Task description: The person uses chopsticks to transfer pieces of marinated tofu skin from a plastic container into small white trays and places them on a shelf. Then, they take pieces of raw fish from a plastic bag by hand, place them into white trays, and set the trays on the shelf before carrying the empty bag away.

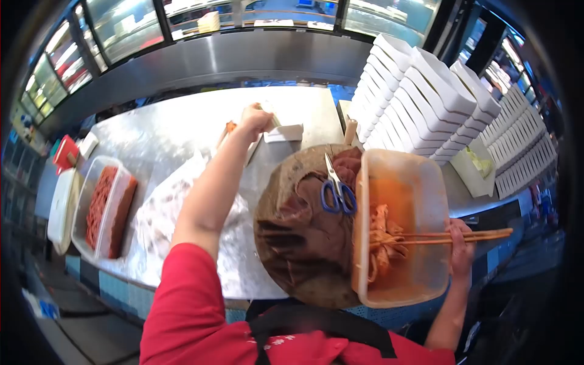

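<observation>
- Right hand [460, 246] closed around a pair of long chopsticks [486, 235], just outside the right wall of the plastic tub [435, 194], fingers wrapped and drawn together, not spread.
- And look at the line of those sticks: long axis running left to right, across the tub, tips down among the orange-coated food pieces [382, 240].
- That's the key relation: the food lies to the left of the right hand, over by the tub's left side, with orange liquid around it. Right hand clearly the nearer of the two.
- Over to the left hand [257, 118], reaching well forward across the counter [182, 115], fingers curled in beside a small white tray [283, 132]. Glare there, and it's hard to read: can't tell whether they pinch an edge or just touch it.
- A bit of orange food [231, 126] shows just beyond that left forearm.
- Between the arms, the round block [277, 188], with dark brown, floppy pieces [322, 237] spread over it and blue-handled scissors [337, 191] lying on top, points away from the person, handles close to the tub.
- Far right of the counter, tall stacks of white trays [420, 103], well beyond the tub, neither hand on them.
</observation>
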A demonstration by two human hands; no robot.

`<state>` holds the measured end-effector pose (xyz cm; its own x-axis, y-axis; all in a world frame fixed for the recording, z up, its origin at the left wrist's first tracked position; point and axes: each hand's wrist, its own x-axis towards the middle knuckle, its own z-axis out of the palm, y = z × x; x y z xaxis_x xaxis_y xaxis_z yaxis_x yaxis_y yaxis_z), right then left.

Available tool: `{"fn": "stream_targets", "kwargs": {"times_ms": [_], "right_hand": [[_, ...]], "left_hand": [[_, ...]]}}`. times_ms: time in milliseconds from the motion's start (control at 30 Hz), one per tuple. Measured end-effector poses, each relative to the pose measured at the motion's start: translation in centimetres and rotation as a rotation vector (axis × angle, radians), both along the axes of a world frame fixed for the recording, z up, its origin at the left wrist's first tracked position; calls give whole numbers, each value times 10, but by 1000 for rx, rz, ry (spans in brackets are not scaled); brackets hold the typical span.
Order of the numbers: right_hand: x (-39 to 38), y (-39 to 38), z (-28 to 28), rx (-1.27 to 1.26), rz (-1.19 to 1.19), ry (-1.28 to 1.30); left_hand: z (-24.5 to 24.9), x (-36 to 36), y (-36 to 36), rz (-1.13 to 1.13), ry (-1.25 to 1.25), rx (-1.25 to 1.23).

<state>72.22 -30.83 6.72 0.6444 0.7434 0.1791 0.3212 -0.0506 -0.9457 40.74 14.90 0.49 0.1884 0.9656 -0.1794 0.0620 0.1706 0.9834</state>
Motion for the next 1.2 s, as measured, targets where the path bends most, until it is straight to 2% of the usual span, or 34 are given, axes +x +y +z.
{"fn": "stream_targets", "kwargs": {"times_ms": [33, 67, 167, 200, 233, 267, 300, 333, 400, 433, 467, 533, 567, 600, 633, 667, 767, 833, 867, 900, 967, 1100, 1200], "right_hand": [[-15, -2, 8, -19, 33, -112], [-36, 0, 18, -64, -26, -187], [-75, 2, 37, -172, -158, -370], [-83, 6, 35, -155, -198, -416], [-92, 10, 40, -174, -231, -407], [-101, 13, 47, -193, -216, -275], [-109, 18, 52, -209, -202, -141], [-114, 25, 49, -139, -250, -202], [-115, 24, 53, -248, -164, -219], [-118, 27, 56, -240, -161, -103], [-122, 27, 60, -268, -195, -29], [-125, 21, 58, -266, -210, -41], [-127, 19, 59, -278, -213, -64], [-127, 15, 56, -261, -227, -51], [-126, 10, 52, -243, -230, -39], [-123, 5, 43, -176, -282, 16], [-122, 5, 33, -36, -388, 140], [-110, 2, 21, 91, -369, 190], [-104, 4, 17, 117, -403, 237], [-98, 4, 15, 136, -391, 254], [-84, 5, 12, 207, -382, 328], [-62, -3, 10, 367, -325, 395], [-58, -13, 22, 453, -300, 410]], "left_hand": [[-13, 16, 15, 41, 24, 19], [-53, 33, 62, -20, 60, 72], [-84, 58, 99, -143, 320, 187], [-92, 58, 104, -182, 323, 177], [-92, 56, 105, -221, 595, 359], [-90, 57, 106, -255, 857, 555], [-84, 53, 94, -157, 851, 667], [-69, 48, 91, -119, 1022, 733], [-75, 35, 107, -94, 1058, 738], [-113, 32, 148, -159, 1035, 703], [-110, 24, 154, -456, 1038, 536], [-135, 24, 176, -398, 568, 127], [-136, 25, 187, -543, 761, 218], [-130, 22, 188, -594, 750, 165], [-106, 23, 166, -577, 829, 197], [-109, 22, 164, -459, 695, 164], [-101, 9, 177, -329, 442, 53], [-45, -11, 131, -242, 456, 22], [-26, -22, 114, -268, 360, -6], [-2, -28, 73, -268, 88, -41], [21, -48, 39, -427, -195, -115], [53, -63, -53, -483, -291, -343], [79, -47, -137, -409, -305, -330]]}}
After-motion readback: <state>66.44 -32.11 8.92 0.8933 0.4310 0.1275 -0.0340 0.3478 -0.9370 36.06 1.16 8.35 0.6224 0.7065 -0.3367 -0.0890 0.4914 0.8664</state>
